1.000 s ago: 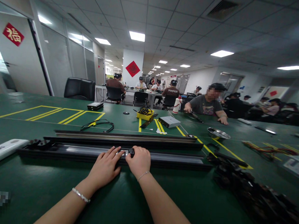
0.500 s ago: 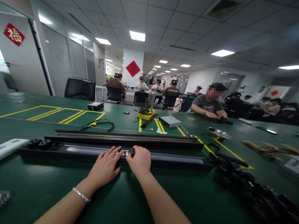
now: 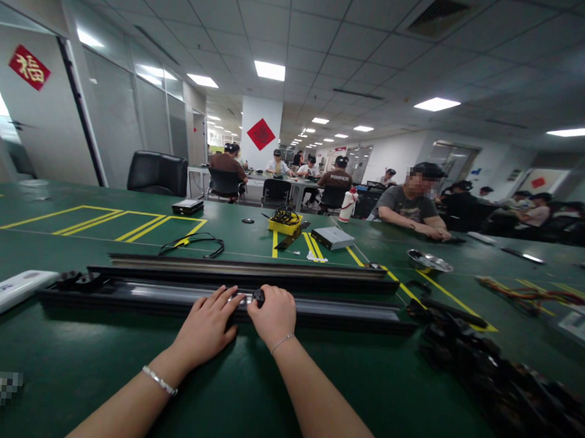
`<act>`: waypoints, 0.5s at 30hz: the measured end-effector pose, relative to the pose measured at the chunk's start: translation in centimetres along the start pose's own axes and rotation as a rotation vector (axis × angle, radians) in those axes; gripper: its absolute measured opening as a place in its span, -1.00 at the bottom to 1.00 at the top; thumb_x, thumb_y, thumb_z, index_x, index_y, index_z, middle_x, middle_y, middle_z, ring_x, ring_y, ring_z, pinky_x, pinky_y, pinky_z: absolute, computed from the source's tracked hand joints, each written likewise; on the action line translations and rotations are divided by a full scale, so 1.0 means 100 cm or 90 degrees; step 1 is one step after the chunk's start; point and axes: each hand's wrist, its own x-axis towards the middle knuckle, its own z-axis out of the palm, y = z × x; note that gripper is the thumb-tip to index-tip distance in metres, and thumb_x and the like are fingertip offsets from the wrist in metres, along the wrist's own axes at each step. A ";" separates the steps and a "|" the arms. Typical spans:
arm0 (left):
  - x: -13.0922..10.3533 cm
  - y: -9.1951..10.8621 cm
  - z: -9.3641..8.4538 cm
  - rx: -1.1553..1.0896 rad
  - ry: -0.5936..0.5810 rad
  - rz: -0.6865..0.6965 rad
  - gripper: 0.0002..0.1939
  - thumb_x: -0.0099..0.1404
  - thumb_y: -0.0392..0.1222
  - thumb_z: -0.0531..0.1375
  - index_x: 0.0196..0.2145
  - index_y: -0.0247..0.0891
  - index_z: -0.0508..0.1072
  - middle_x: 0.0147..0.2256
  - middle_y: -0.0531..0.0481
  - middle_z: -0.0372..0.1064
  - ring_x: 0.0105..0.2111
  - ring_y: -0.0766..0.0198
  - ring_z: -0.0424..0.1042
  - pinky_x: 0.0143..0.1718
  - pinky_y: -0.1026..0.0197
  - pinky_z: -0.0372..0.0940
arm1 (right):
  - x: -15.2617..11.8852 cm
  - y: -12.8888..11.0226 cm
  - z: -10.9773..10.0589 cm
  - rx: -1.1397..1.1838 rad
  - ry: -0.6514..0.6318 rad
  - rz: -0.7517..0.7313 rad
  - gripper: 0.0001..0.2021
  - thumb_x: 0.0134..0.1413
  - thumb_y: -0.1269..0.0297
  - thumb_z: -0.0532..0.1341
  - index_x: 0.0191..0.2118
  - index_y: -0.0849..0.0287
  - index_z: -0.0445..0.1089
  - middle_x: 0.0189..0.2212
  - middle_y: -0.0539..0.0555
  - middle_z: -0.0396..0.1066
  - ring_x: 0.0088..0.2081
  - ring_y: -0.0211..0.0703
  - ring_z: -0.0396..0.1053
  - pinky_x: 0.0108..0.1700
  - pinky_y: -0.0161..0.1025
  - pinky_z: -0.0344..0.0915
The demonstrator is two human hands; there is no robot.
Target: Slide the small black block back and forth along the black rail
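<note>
A long black rail with a shiny silver strip [image 3: 161,294] lies crosswise on the green table before me. My left hand [image 3: 210,319] rests flat over its middle, fingers extended. Right beside it, my right hand [image 3: 274,314] is closed on a small black round piece [image 3: 256,299], which it holds against the strip. The piece's underside is hidden by my fingers. Small black parts [image 3: 80,280] sit at the rail's left end. Behind it, another long black rail [image 3: 249,269] lies parallel.
A heap of black parts [image 3: 501,387] spreads at the right. A white long case [image 3: 9,298] lies at the left. Farther back are a metal bowl [image 3: 430,261], a yellow box with black cable [image 3: 285,224] and a grey box [image 3: 332,238]. A co-worker [image 3: 411,204] sits across the table.
My hands and the rail stay in place. The co-worker's hands have shifted slightly to the right.
</note>
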 end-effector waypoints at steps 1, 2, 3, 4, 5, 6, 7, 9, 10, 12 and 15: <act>0.000 0.000 0.000 0.000 0.001 0.001 -0.42 0.13 -0.13 0.06 0.14 -0.04 0.13 0.20 0.02 0.07 0.20 0.10 0.00 0.06 0.00 0.02 | 0.000 0.000 0.000 -0.001 0.002 -0.001 -0.84 -0.06 0.24 0.12 -0.32 0.13 0.35 -0.33 0.06 0.41 -0.22 -0.11 0.28 -0.12 -0.19 0.03; 0.000 0.000 0.000 -0.001 0.003 0.002 -0.42 0.13 -0.14 0.06 0.14 -0.04 0.13 0.20 0.02 0.07 0.20 0.10 0.00 0.06 0.00 0.01 | 0.000 0.000 0.001 -0.002 0.003 -0.002 -0.84 -0.06 0.24 0.12 -0.32 0.13 0.35 -0.33 0.06 0.41 -0.22 -0.11 0.28 -0.12 -0.19 0.03; 0.000 0.001 -0.001 -0.001 0.003 0.002 -0.42 0.13 -0.14 0.06 0.14 -0.04 0.13 0.20 0.02 0.06 0.20 0.10 -0.01 0.06 0.00 0.01 | 0.000 0.001 0.001 -0.003 0.005 -0.004 -0.84 -0.06 0.24 0.12 -0.33 0.13 0.35 -0.33 0.06 0.41 -0.23 -0.10 0.28 -0.12 -0.19 0.03; 0.000 0.001 -0.001 -0.001 0.003 0.002 -0.42 0.13 -0.14 0.06 0.14 -0.04 0.13 0.20 0.02 0.07 0.20 0.10 -0.01 0.06 0.01 0.02 | 0.000 0.001 0.002 -0.004 0.006 -0.006 -0.85 -0.06 0.23 0.12 -0.33 0.13 0.35 -0.34 0.06 0.41 -0.23 -0.10 0.28 -0.13 -0.19 0.03; 0.000 0.001 -0.001 -0.001 0.002 0.002 -0.42 0.13 -0.15 0.06 0.14 -0.04 0.13 0.20 0.02 0.07 0.20 0.10 0.00 0.06 0.01 0.02 | 0.000 0.001 0.002 -0.005 0.008 -0.008 -0.85 -0.06 0.23 0.12 -0.33 0.13 0.34 -0.34 0.06 0.41 -0.23 -0.11 0.28 -0.13 -0.20 0.04; 0.000 0.001 -0.001 -0.001 0.002 0.001 -0.42 0.13 -0.15 0.06 0.14 -0.04 0.13 0.20 0.02 0.07 0.20 0.10 0.00 0.06 0.01 0.02 | 0.000 0.001 0.003 -0.006 0.009 -0.010 -0.85 -0.06 0.23 0.12 -0.34 0.13 0.34 -0.34 0.06 0.41 -0.24 -0.11 0.28 -0.13 -0.20 0.04; 0.000 0.001 -0.001 -0.002 0.002 0.001 -0.42 0.13 -0.15 0.06 0.14 -0.04 0.14 0.20 0.02 0.07 0.20 0.10 0.00 0.06 0.01 0.02 | 0.000 0.002 0.003 -0.006 0.010 -0.011 -0.85 -0.06 0.23 0.12 -0.34 0.13 0.34 -0.34 0.06 0.41 -0.24 -0.11 0.29 -0.14 -0.20 0.04; 0.000 0.001 -0.001 -0.004 0.003 0.002 -0.43 0.13 -0.15 0.06 0.14 -0.05 0.14 0.20 0.02 0.07 0.19 0.10 0.00 0.06 0.01 0.02 | 0.000 0.002 0.003 -0.007 0.007 -0.015 -0.85 -0.06 0.24 0.12 -0.33 0.14 0.34 -0.34 0.05 0.41 -0.24 -0.12 0.29 -0.14 -0.21 0.05; 0.000 0.001 -0.001 -0.004 0.003 0.002 -0.43 0.14 -0.15 0.05 0.14 -0.05 0.14 0.20 0.02 0.07 0.19 0.10 0.00 0.06 0.00 0.02 | 0.000 0.003 0.002 -0.007 0.004 -0.016 -0.85 -0.06 0.24 0.12 -0.33 0.14 0.34 -0.34 0.05 0.41 -0.24 -0.12 0.29 -0.14 -0.21 0.05; 0.000 0.001 -0.001 -0.005 0.002 0.003 -0.43 0.14 -0.14 0.05 0.14 -0.05 0.14 0.20 0.01 0.06 0.19 0.10 0.00 0.06 0.00 0.01 | 0.001 0.003 0.001 -0.008 -0.002 -0.019 -0.85 -0.05 0.24 0.12 -0.32 0.14 0.34 -0.33 0.05 0.41 -0.23 -0.13 0.29 -0.14 -0.22 0.05; 0.000 0.000 -0.001 -0.009 0.001 0.001 -0.43 0.14 -0.13 0.06 0.14 -0.05 0.13 0.20 0.01 0.06 0.20 0.10 0.00 0.07 0.00 0.01 | 0.001 0.003 0.000 -0.009 -0.008 -0.020 -0.85 -0.05 0.24 0.12 -0.32 0.14 0.33 -0.33 0.05 0.41 -0.23 -0.13 0.29 -0.14 -0.23 0.05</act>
